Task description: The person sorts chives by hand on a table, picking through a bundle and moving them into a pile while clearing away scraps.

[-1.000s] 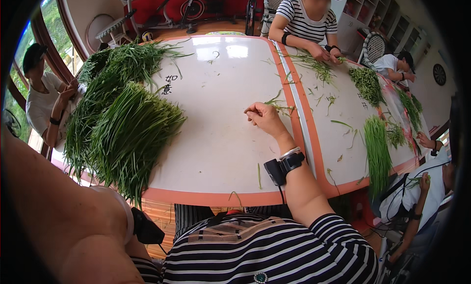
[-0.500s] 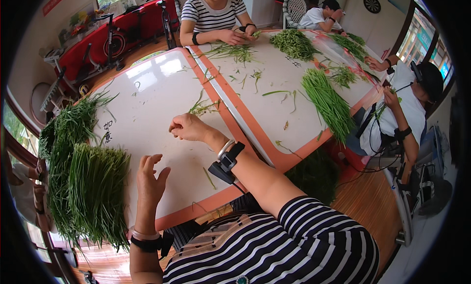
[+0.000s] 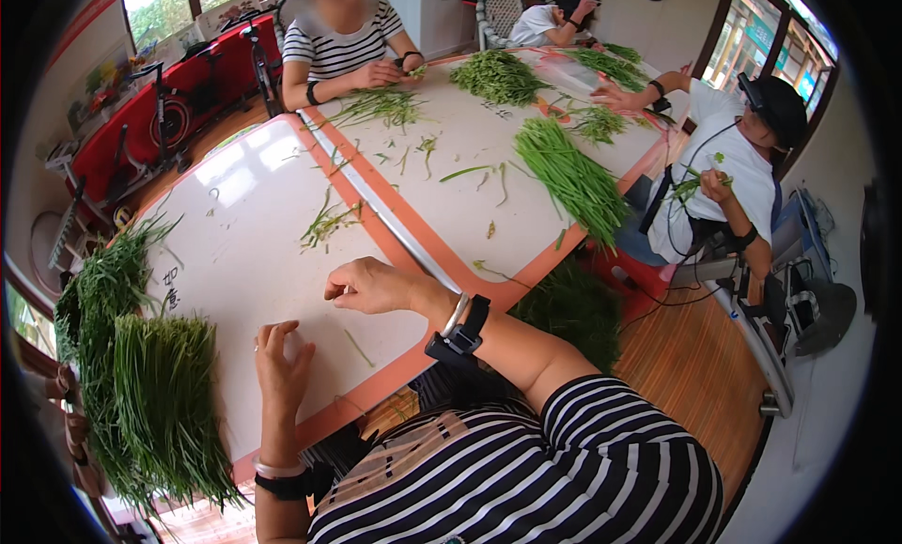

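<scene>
My left hand [image 3: 282, 367] hovers at the near left of the white table [image 3: 240, 262], its fingers bent and apart from the thumb with nothing between them. To its left stands a thick stack of dark green garlic chives [image 3: 167, 394], cut ends level at the top. A looser heap of chives [image 3: 108, 276] lies behind it. My right hand [image 3: 376, 287] is over the near middle of the table, fingers curled in; whatever they hold, if anything, is hidden. Beyond it lie green scraps [image 3: 329, 226]. One loose stalk [image 3: 359, 349] rests between my hands.
Across the seam, a second table holds a bright green stalk bundle [image 3: 571, 179], a leafy pile [image 3: 498, 77] and scattered trimmings. A person in stripes [image 3: 343, 46] and one in white [image 3: 723, 140] handle greens there. Another person [image 3: 554, 23] sits farther back. Exercise bikes [image 3: 169, 121] stand at left.
The view has turned right, shifting the tables left in the picture. My hands stay apart, their poses little changed. The co-worker at right has lowered the hand holding greens.
</scene>
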`<move>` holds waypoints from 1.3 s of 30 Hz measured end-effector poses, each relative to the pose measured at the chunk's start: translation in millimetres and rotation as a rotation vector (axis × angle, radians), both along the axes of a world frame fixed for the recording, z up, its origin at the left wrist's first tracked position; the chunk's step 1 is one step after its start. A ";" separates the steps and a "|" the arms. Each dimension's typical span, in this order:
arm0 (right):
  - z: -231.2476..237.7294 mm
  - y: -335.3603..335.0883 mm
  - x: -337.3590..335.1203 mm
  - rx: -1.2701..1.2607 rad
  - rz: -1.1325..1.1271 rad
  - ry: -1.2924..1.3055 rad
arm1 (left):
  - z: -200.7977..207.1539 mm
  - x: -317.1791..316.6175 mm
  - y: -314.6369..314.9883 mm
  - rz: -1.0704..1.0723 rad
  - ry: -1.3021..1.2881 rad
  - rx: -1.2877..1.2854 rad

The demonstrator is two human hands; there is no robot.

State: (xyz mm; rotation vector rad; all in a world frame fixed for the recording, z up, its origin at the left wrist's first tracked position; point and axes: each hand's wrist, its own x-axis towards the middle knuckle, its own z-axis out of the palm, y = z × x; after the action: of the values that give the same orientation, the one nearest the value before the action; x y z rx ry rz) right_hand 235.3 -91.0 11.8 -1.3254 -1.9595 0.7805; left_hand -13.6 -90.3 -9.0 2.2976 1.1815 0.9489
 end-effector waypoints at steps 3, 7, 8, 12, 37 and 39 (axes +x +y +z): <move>7.4 -20.2 22.0 0.113 -0.079 0.037 | 3.8 -3.4 2.3 -0.026 0.014 -0.034; -6.4 -30.3 67.4 0.350 -0.293 -0.030 | 17.6 18.9 8.1 -0.013 0.034 -0.089; -5.8 -31.4 75.5 0.349 -0.294 -0.025 | 20.6 23.6 10.8 -0.034 0.022 -0.082; 9.0 -50.7 123.6 0.388 -0.578 -0.105 | 23.2 58.3 30.9 -0.040 -0.083 -0.103; 11.2 -36.0 340.3 -0.053 -1.229 -1.029 | -0.7 73.2 62.5 -0.070 -0.045 -0.068; 16.9 -29.9 347.3 0.031 -1.221 -1.029 | -2.6 72.2 63.6 -0.085 -0.051 -0.038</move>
State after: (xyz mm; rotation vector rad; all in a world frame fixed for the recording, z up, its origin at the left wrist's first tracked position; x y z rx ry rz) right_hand 582.6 -120.9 28.8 -2.7210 -1.2063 -0.6428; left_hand 58.7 -26.7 -11.6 2.2607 1.0640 0.9399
